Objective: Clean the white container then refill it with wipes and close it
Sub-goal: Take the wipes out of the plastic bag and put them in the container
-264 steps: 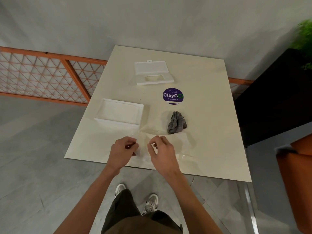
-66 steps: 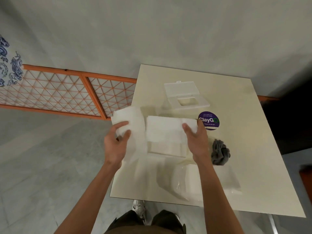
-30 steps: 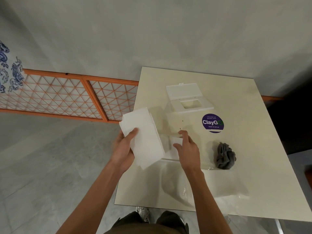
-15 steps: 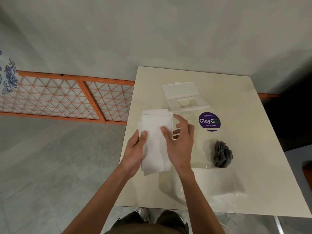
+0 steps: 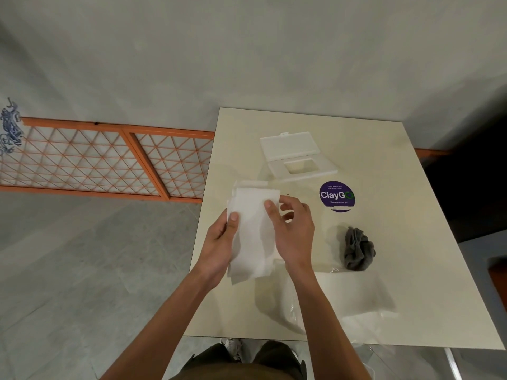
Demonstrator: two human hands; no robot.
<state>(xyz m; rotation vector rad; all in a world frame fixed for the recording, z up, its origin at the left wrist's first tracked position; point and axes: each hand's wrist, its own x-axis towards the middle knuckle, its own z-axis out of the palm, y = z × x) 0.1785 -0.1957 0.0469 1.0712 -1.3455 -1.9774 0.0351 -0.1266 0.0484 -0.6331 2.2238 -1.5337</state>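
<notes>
White wipes (image 5: pixel 252 231), folded into 1 soft stack, are sitting between the 2 hands, above the left side of the cream table (image 5: pixel 411 215). The left hand (image 5: pixel 219 248) is grasping the left edge of the stack: its thumb is lying on top and its fingers are going underneath. The right hand (image 5: pixel 290 231) is holding the right edge, with the thumb pressing on the upper face near the far corner and the other fingers curling behind the stack. Some sheets at the far end are sticking out unevenly.

The body of the white container is not showing clearly. The hands and the wipes are covering the place under them, so I cannot tell where it is standing. Its white lid (image 5: pixel 299 157) is lying flat on the table beyond the right hand, well apart from it, with its flap folded open and the rectangular opening facing up.

A round purple sticker (image 5: pixel 337 196) with the word ClayGo is lying to the right of the right hand's fingers, between the lid and a crumpled grey cloth (image 5: pixel 358 252). The cloth is resting to the right of the right wrist, apart from it. A clear plastic wrapper (image 5: pixel 343 297) is lying just nearer than the cloth, to the right of the right forearm. An orange lattice panel (image 5: pixel 109 160) is running along the wall to the left of the left hand.
</notes>
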